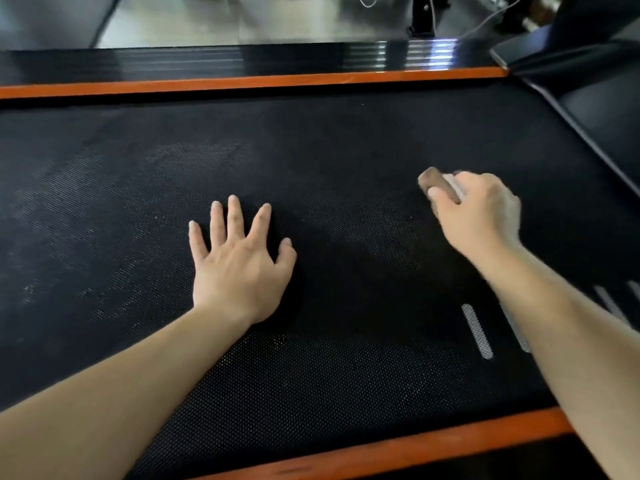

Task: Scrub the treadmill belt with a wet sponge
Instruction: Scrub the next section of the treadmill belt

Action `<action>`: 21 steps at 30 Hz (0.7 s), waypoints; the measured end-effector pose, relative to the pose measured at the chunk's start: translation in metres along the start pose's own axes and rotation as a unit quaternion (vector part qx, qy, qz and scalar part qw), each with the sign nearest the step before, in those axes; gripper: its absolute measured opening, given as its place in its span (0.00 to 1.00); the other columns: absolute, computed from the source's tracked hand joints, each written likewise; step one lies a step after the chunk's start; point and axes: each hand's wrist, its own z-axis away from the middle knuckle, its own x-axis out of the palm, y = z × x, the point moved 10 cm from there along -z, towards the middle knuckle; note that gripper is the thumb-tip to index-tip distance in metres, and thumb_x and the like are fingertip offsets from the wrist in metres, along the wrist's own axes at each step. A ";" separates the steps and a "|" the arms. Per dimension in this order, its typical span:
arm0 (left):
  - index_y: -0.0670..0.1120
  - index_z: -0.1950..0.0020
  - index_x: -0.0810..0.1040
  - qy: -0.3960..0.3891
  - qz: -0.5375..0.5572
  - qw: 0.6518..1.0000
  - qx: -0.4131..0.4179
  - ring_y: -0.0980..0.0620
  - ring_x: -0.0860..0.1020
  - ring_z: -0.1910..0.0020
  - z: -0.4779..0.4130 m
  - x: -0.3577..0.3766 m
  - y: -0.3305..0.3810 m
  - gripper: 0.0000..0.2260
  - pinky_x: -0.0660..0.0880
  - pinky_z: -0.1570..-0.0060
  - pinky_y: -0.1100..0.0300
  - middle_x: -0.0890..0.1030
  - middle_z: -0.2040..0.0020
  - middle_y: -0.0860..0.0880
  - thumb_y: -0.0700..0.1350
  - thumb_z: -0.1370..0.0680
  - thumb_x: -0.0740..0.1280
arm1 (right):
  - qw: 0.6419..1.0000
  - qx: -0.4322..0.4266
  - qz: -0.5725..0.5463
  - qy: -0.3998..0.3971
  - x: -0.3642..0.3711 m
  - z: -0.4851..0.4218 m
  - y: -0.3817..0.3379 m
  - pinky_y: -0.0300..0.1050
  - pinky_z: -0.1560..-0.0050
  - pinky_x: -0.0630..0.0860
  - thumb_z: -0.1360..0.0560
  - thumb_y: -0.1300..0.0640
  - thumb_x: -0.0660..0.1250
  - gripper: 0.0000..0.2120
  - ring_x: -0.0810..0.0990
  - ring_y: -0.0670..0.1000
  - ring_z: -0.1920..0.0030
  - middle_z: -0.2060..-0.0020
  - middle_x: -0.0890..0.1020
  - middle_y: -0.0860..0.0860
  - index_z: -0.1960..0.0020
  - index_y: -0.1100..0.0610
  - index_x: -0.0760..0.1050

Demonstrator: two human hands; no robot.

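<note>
Our right hand (481, 213) grips a brown-and-pale rectangular sponge (437, 181), and the next stroke turns on how that sponge sits against the black textured treadmill belt (311, 140). The sponge pokes out beyond our curled fingers (437, 195) on the far-left side of the hand, its long axis slanting from upper left to lower right, with one fingertip showing on its near edge. It lies over the right part of the belt, between the far orange side rail (242, 83) and the near orange side rail (415, 441). The hand is blurred, so we cannot tell whether the sponge presses on the belt or hangs just above it. Our left hand (239, 261) rests flat on the belt, fingers straight and spread, holding nothing, well apart from the sponge and to its left. Paler hazy patches (194, 157) show on the belt beyond and left of that hand; we judge that reaching them means sweeping the sponge leftward, past the bracing hand. White oblong markings (477, 330) lie beside our right forearm
</note>
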 end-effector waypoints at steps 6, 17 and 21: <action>0.56 0.17 0.50 0.006 -0.007 1.000 -0.002 0.44 0.39 0.17 0.000 -0.001 -0.001 0.30 0.37 0.21 0.38 0.44 0.16 0.43 0.64 0.18 0.48 | 0.983 -0.167 -0.030 -0.071 -0.007 0.088 -0.034 0.52 0.57 0.72 0.23 0.36 0.60 0.22 0.76 0.54 0.64 0.67 0.72 0.47 0.61 0.53 0.77; 0.54 0.17 0.54 0.012 0.003 1.000 0.000 0.43 0.41 0.17 0.001 -0.003 0.001 0.30 0.38 0.21 0.38 0.47 0.16 0.42 0.63 0.17 0.50 | 0.977 -0.166 -0.035 -0.128 -0.038 0.132 -0.004 0.40 0.67 0.61 0.27 0.45 0.73 0.15 0.73 0.50 0.68 0.67 0.71 0.46 0.66 0.47 0.71; 0.54 0.18 0.57 0.011 0.026 1.000 -0.004 0.43 0.42 0.17 0.002 -0.006 0.000 0.29 0.37 0.21 0.38 0.49 0.16 0.42 0.63 0.17 0.53 | 0.994 -0.076 -0.011 -0.083 -0.047 0.124 0.026 0.46 0.61 0.64 0.26 0.42 0.70 0.16 0.75 0.55 0.62 0.65 0.72 0.49 0.63 0.53 0.74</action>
